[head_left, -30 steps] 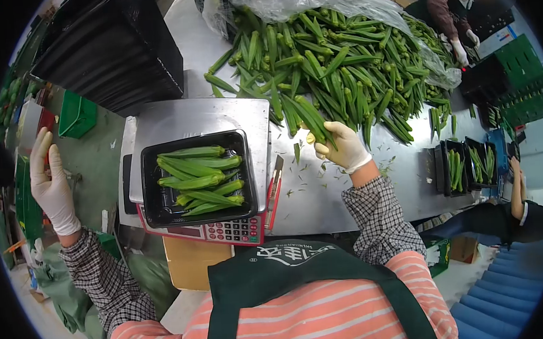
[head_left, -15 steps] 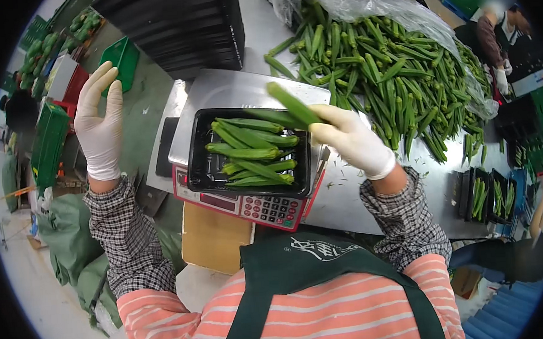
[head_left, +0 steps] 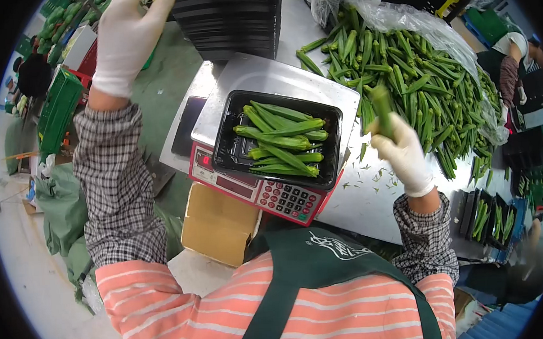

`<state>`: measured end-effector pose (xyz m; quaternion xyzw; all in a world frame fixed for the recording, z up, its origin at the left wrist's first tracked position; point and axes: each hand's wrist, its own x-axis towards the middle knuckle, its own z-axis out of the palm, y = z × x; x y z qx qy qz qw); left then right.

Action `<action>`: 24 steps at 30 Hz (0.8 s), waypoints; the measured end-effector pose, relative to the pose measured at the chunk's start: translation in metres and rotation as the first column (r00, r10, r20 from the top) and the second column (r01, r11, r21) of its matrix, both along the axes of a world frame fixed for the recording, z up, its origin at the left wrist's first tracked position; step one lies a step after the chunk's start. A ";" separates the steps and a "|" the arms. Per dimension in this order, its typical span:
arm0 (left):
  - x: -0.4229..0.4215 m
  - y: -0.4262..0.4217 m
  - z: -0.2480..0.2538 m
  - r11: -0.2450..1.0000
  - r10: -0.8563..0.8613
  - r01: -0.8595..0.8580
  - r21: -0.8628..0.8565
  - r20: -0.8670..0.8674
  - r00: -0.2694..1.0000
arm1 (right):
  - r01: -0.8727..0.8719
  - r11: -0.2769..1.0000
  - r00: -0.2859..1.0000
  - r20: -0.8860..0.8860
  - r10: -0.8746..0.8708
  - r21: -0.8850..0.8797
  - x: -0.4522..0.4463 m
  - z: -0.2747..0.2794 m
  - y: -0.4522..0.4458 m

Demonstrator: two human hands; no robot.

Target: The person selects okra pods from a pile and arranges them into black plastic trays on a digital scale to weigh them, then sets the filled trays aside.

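My right hand [head_left: 404,158], in a white glove, grips an okra pod [head_left: 382,108] that points upward and is slightly blurred. It is over the metal table, between the scale and a large okra pile [head_left: 418,80]. A black plastic tray [head_left: 225,148] with several okra pods [head_left: 281,128] rests on the steel plate of a red digital scale [head_left: 286,198]. My gloved left hand [head_left: 121,48] is raised at the upper left, thumb apart from the fingers and nothing visible in it. Its fingertips come near a stack of black trays [head_left: 231,23]; some are cut off by the frame.
Clear plastic film [head_left: 399,22] lies along the back of the okra pile. Smaller filled trays [head_left: 491,219] stand at the right. A cardboard box [head_left: 218,225] sits below the scale. Other people work at the right edge, one with a dark sleeve [head_left: 510,71].
My right hand has moved right, away from the tray, still with okra in it. My left hand has gone up toward the tray stack. The whole view has shifted somewhat.
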<state>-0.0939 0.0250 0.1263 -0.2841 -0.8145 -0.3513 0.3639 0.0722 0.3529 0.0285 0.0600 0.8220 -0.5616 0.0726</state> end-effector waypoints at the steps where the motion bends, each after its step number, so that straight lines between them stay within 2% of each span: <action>1: 0.002 0.009 0.005 0.998 -0.013 0.011 0.057 0.026 1.000 | -0.093 0.993 0.993 -0.065 0.097 0.071 0.001 0.001 -0.014; 3: -0.016 0.011 0.010 0.995 0.006 -0.018 -0.103 -0.115 0.993 | -0.187 0.965 0.957 -0.190 0.221 0.181 0.002 -0.010 -0.040; 4: -0.023 0.011 0.012 0.983 0.007 -0.040 -0.181 -0.183 0.983 | -0.214 0.940 0.899 -0.323 0.296 0.267 -0.002 -0.019 -0.051; 5: -0.025 0.013 0.013 0.979 0.017 -0.051 -0.196 -0.168 0.986 | -0.223 0.909 0.816 -0.442 0.372 0.352 -0.006 -0.026 -0.062; 6: -0.026 0.016 0.014 0.976 0.027 -0.060 -0.211 -0.154 0.988 | -0.234 0.890 0.797 -0.447 0.406 0.391 -0.008 -0.024 -0.073; 7: -0.027 0.018 0.015 0.972 0.039 -0.070 -0.225 -0.140 0.989 | -0.201 0.821 0.746 -0.460 0.481 0.534 -0.009 -0.025 -0.080; 9: -0.026 0.017 0.013 0.972 0.035 -0.063 -0.228 -0.127 0.991 | -0.166 0.708 0.733 -0.394 0.554 0.686 -0.008 -0.025 -0.092; 12: -0.024 0.012 0.008 0.970 0.025 -0.055 -0.236 -0.126 0.992 | -0.107 0.600 0.731 -0.346 0.587 0.793 -0.010 -0.026 -0.099; 15: -0.021 0.007 0.006 0.970 0.043 -0.065 -0.235 -0.097 0.994 | -0.152 0.581 0.747 -0.292 0.597 0.799 -0.010 -0.026 -0.097; 18: -0.022 0.008 0.009 0.967 0.048 -0.074 -0.244 -0.109 0.993 | -0.174 0.818 0.689 -0.526 0.499 0.548 -0.012 -0.016 -0.081; 19: -0.024 0.009 0.009 0.967 0.038 -0.065 -0.246 -0.114 0.993 | -0.154 0.915 0.689 -0.623 0.370 0.374 -0.007 -0.008 -0.071; 21: -0.031 0.011 0.009 0.954 -0.006 -0.047 -0.295 -0.176 0.984 | -0.095 0.965 0.856 -0.474 0.205 0.245 0.017 0.019 -0.034; 22: -0.037 0.011 0.009 0.940 -0.039 -0.042 -0.339 -0.230 0.972 | -0.079 0.947 0.867 -0.448 0.220 0.311 0.031 0.024 -0.005; 23: -0.044 0.012 0.009 0.923 -0.073 -0.042 -0.382 -0.283 0.956 | -0.011 0.960 0.893 -0.429 0.134 0.279 0.053 0.022 0.021; 24: -0.051 0.013 0.010 0.905 -0.070 -0.072 -0.418 -0.316 0.946 | 0.118 0.939 0.977 -0.208 -0.051 0.323 0.084 0.026 0.045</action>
